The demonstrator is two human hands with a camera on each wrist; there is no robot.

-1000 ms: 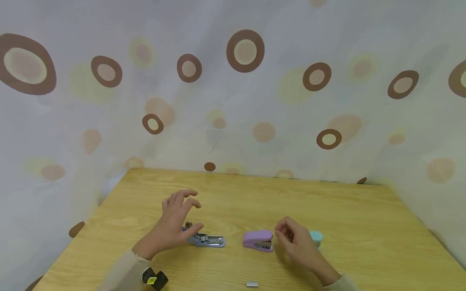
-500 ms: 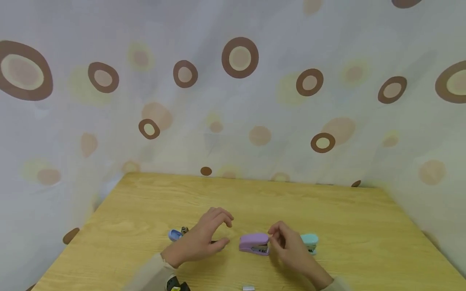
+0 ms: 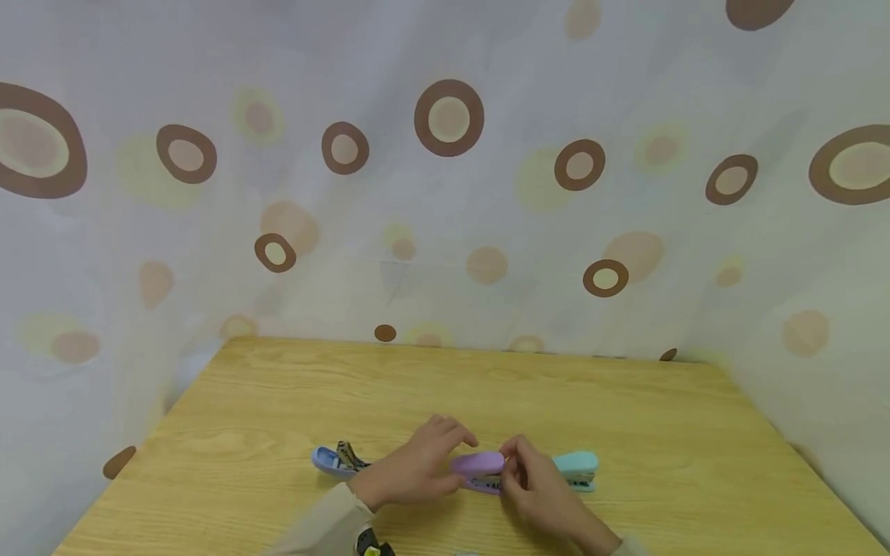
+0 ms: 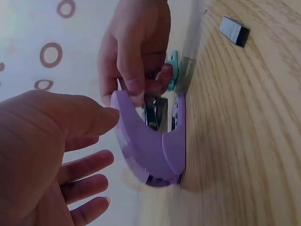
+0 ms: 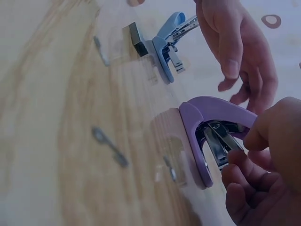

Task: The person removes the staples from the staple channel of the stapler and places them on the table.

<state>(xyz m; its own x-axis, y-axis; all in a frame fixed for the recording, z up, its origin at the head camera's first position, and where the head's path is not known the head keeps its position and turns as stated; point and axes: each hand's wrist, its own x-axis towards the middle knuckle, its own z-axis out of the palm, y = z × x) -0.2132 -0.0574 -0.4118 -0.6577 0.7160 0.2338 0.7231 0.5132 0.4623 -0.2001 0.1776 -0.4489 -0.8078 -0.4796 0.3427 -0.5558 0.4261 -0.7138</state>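
Right grip (image 3: 542, 492) seemingly on purple stapler (image 4: 149, 149)

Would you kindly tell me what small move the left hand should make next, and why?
I would probably curl the left hand around the purple stapler to steady it: its fingers are spread and not wrapped around the stapler, while the right hand is curled at the stapler's front end.
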